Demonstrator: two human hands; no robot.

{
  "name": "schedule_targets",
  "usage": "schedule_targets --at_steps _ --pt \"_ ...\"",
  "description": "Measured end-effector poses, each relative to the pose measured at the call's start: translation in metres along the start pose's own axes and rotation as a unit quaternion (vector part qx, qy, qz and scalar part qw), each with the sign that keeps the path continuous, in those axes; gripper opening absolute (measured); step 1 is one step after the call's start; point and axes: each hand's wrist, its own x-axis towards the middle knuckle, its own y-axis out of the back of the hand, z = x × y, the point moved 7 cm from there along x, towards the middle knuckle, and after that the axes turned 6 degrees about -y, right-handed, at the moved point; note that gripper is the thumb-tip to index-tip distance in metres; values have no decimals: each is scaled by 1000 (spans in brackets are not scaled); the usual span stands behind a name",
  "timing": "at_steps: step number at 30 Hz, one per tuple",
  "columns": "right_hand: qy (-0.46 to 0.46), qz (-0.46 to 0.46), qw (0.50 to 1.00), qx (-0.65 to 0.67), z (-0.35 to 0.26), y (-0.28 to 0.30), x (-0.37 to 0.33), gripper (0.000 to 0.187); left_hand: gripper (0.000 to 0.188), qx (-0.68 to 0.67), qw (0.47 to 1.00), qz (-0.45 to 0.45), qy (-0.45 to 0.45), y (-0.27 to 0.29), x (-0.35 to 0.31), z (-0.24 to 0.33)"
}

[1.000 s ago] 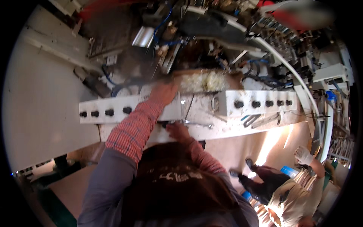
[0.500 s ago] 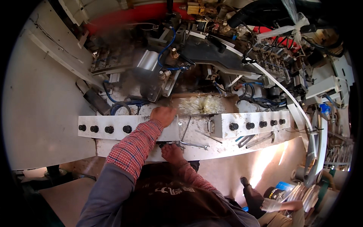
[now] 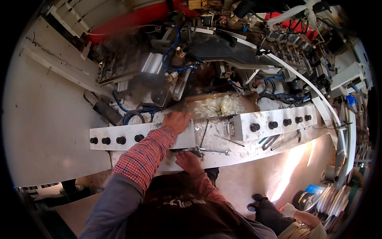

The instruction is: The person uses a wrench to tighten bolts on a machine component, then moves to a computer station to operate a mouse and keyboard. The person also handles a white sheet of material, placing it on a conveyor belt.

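Note:
I lean over a machine. My left hand (image 3: 177, 121), on a red checked sleeve, rests palm down on top of a white metal panel (image 3: 119, 133) with black knobs, just left of a shallow cardboard box (image 3: 246, 101) holding pale fibrous material (image 3: 218, 106). My right hand (image 3: 189, 161) lies back up on the white ledge (image 3: 246, 153) below. Its fingertips are at the near end of a steel wrench (image 3: 211, 150); whether it grips the wrench is not visible.
Blue hoses (image 3: 171, 47), cables and metal parts crowd the machine behind the box. A second knobbed panel (image 3: 274, 123) runs to the right, with tools (image 3: 274, 140) on the ledge below it. Another person (image 3: 286, 217) crouches at the lower right beside stacked discs (image 3: 330, 197).
The view has tilted, so the machine and panels sit lower in the picture. Both hands keep their places on the panel and ledge. The crouching person shows further toward the lower right.

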Motion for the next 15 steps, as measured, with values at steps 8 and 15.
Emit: schedule_targets --at_steps 8,15 --pt "264 337 534 -729 -38 -54 -35 25 40 -21 999 -5 29 20 -4 6" --pt "246 256 357 -864 -34 -39 -31 20 40 -34 999 4 30 -4 -4 -6"
